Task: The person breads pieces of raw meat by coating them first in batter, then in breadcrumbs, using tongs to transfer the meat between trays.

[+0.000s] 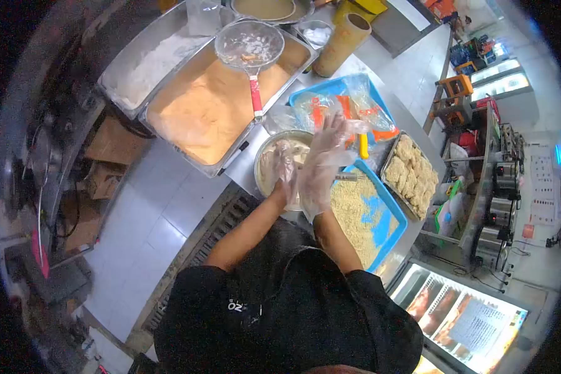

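My left hand point(284, 165), in a clear plastic glove, is over a round bowl point(260, 173) of pale, creamy batter. Its fingers blend into the batter's colour, and I cannot make out their grip. Beside it, at the bowl's right side, my right hand point(323, 165) is raised in a loose clear glove. Its fingers are stretched out and apart, holding nothing. A metal handle point(348, 177) sticks out to the right from behind this hand; its other end is hidden. Right of the bowl sits a blue tray point(397, 215) of pale yellow crumbs.
A deep pan point(146, 116) of orange-tinted flour stands left, with a red-handled strainer point(255, 96) across it. Beyond is a pan point(126, 111) of white flour. A tray point(425, 215) of breaded pieces, a blue tray point(380, 103) with plastic bags, and a cardboard-coloured tube point(343, 47) stand nearby.
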Available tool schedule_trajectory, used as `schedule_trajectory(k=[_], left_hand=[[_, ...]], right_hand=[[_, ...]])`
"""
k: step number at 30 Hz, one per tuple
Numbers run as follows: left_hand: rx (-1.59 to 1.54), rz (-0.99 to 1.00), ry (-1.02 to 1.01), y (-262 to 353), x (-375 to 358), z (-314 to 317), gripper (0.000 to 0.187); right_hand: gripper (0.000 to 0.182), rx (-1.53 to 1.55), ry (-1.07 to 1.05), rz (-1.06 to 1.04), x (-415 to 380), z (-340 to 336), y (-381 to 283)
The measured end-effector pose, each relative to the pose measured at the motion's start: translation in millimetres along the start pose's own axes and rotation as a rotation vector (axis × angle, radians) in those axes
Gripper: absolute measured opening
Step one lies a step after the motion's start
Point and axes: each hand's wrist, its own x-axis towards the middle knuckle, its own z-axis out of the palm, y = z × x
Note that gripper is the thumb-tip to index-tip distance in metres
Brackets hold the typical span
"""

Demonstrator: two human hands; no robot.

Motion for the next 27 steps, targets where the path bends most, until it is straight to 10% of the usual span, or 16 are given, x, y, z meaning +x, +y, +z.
schedule_trajectory(k=[21,27], left_hand=[[1.588,1.062,0.254,-4,50,-103,0.033],[1.333,0.814,0.144,32,-7,-33,0.030]], right_hand=[[0.030,0.082,0.394,0.634,-105,-92,21],[0.031,0.023,0.397,0.653,-116,-87,22]])
